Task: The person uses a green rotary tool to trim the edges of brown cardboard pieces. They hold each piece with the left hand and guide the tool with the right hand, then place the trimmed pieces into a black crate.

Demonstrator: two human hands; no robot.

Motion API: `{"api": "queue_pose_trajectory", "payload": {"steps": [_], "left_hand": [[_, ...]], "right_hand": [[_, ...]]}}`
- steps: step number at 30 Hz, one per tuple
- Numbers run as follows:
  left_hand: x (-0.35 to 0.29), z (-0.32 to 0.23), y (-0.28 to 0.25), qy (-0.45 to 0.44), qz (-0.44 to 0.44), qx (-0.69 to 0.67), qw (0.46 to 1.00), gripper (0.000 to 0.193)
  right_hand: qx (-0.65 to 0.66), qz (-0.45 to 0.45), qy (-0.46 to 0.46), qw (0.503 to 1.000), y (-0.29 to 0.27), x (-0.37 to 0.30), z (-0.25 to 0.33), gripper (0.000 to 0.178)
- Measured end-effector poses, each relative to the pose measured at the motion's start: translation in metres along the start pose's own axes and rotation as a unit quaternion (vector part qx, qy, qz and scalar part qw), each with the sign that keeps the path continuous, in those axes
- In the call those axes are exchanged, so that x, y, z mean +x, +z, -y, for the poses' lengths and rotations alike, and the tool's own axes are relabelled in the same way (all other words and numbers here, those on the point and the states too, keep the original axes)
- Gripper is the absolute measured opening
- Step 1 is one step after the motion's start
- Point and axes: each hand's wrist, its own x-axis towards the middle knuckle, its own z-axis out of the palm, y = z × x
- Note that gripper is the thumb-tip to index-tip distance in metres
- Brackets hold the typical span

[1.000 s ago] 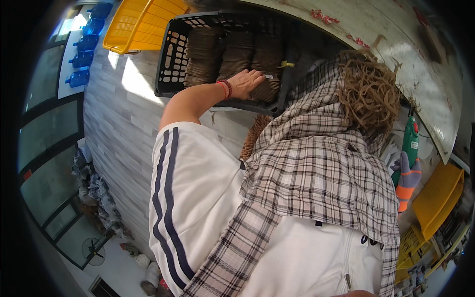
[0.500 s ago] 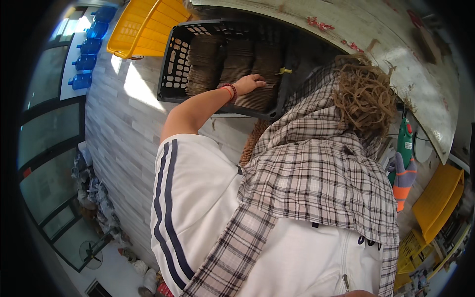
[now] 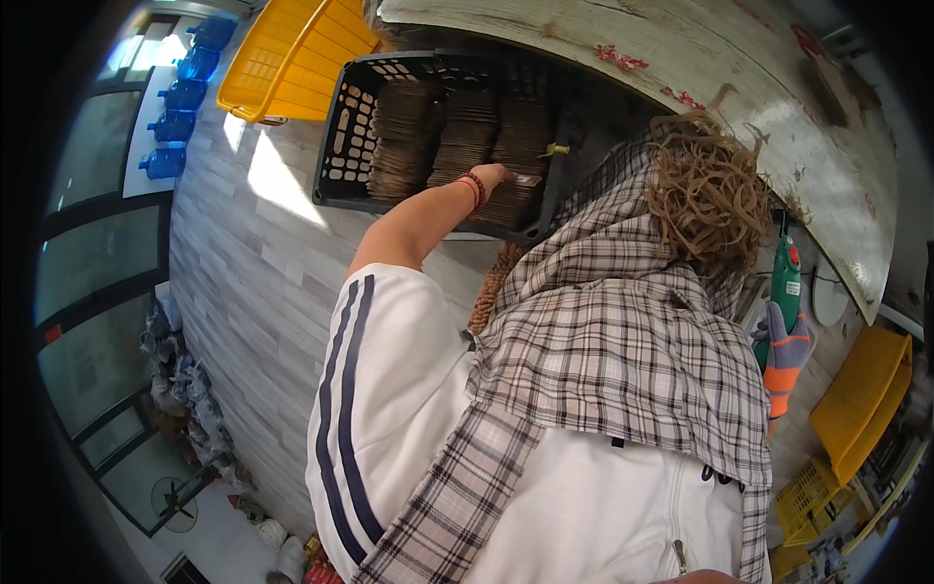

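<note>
Left hand (image 3: 493, 177): sits over the rightmost row inside the black crate (image 3: 341, 202), fingertips partly hidden — whether they grasp a piece or only press on it, I cannot tell.
Right hand: I cannot make it out (so nothing on its grip).
Brown flat pieces (image 3: 462, 127): packed in rows beneath and left of the left hand; a pale label (image 3: 526, 180) shows just right of its fingertips.
Handling: a light fingertip touch should suit best — edges kept square, neighbouring pieces undisturbed, the yellow tie (image 3: 556, 149) beyond the fingers avoided.
</note>
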Motion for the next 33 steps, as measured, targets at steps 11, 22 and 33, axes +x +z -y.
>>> {"api": "queue_pose_trajectory", "payload": {"steps": [11, 22, 33], "left_hand": [[-0.115, -0.015, -0.019, 0.035, 0.069, -0.015, 0.997, 0.079], [0.004, 0.024, -0.019, -0.03, 0.09, -0.119, 0.988, 0.079], [-0.099, -0.009, -0.023, 0.002, 0.048, -0.056, 0.997, 0.085]], "right_hand": [[-0.013, -0.019, 0.008, 1.0, -0.005, 0.002, -0.013, 0.026], [-0.032, 0.01, -0.013, 0.999, 0.001, 0.008, -0.004, 0.027], [-0.015, -0.009, 0.008, 1.0, -0.01, 0.008, -0.025, 0.029]]}}
